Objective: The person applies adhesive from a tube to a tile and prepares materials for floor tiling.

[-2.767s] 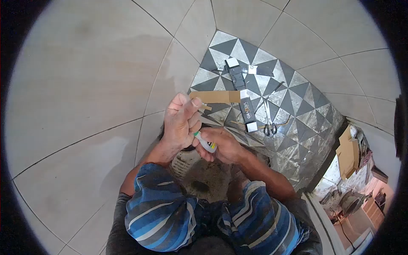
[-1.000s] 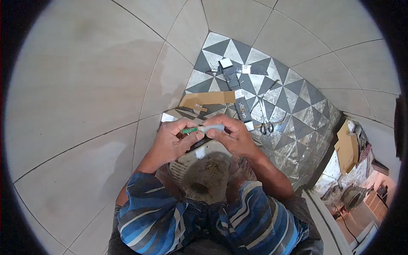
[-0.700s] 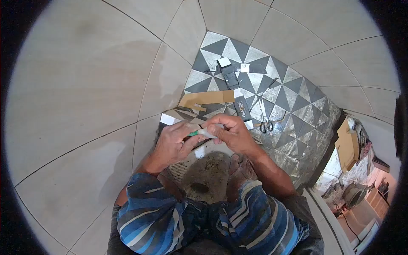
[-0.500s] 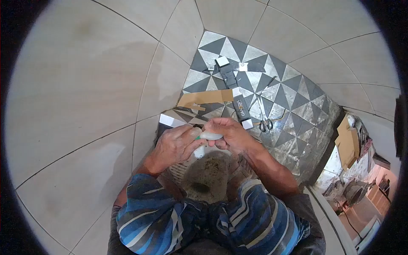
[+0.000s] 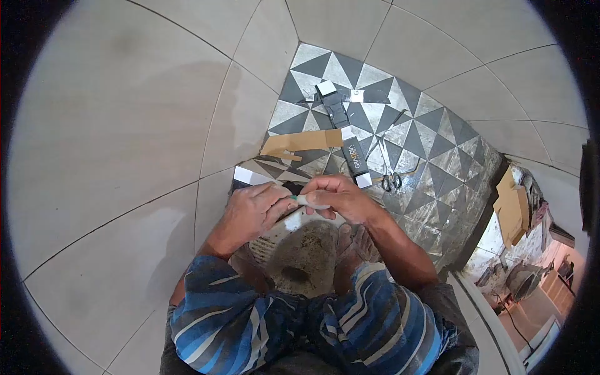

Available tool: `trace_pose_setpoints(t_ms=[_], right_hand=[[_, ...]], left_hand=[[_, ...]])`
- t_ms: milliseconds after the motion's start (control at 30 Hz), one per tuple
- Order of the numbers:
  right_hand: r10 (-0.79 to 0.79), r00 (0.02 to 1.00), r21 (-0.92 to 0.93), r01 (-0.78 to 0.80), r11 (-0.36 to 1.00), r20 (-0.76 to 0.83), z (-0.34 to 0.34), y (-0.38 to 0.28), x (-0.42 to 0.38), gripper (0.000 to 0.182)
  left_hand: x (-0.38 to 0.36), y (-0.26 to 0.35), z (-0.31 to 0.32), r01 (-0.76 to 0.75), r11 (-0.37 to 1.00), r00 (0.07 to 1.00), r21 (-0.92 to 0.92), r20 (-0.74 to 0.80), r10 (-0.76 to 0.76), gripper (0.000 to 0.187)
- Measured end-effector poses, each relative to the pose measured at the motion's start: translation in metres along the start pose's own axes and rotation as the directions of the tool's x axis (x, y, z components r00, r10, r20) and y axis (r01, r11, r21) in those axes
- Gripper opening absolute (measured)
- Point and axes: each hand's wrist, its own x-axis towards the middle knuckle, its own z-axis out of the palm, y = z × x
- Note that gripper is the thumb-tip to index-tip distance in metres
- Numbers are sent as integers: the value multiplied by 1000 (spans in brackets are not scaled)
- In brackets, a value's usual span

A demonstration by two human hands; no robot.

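Observation:
A small white rounded piece (image 5: 320,201) is pinched between the thumb and fingers of my right hand (image 5: 337,199). A bit of green (image 5: 294,197) shows at its left end, by the fingertips of my left hand (image 5: 255,211). Those left fingers are closed around that end, and what they cover is mostly hidden. Both hands meet above a dirty squat toilet (image 5: 289,223), with my bare feet (image 5: 357,244) beside it. Just past the hands lies a printed black-and-white box (image 5: 355,156). A pair of scissors (image 5: 387,165) rests to its right.
Torn brown cardboard (image 5: 300,142) and a flattened dark carton (image 5: 334,106) lie on the patterned floor tiles (image 5: 431,169). Pale tiled walls (image 5: 125,125) enclose the corner. More cardboard (image 5: 512,209) and clutter stand beyond a raised edge at right.
My left hand has turned slightly, and the white end that hung below its fingers is out of sight. My right hand keeps its pinch on the white piece.

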Motion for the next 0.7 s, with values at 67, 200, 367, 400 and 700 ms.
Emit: trace_pose_setpoints(t_ms=[67, 200, 367, 400, 700], right_hand=[[59, 998, -67, -57, 996, 35, 1, -6, 0, 25], [-48, 998, -239, 39, 970, -30, -4, -3, 2, 24], [-109, 984, -267, 69, 961, -138, -17, 2, -3, 21], [-104, 986, -266, 67, 962, -129, -21, 5, -2, 21], [-74, 983, -155, 48, 987, -166, -60, 44, 15, 28]], left_hand=[[0, -2, 3, -77, 992, 997, 101, 4, 77, 16], [0, -8, 0, -38, 992, 999, 121, -35, 42, 17], [-15, -25, -14, 338, 932, 935, -130, -64, -348, 22], [-24, -37, -9, 345, 929, 932, -130, -69, -356, 22], [-106, -120, 70, 483, 847, 875, 223, -163, -456, 23]])
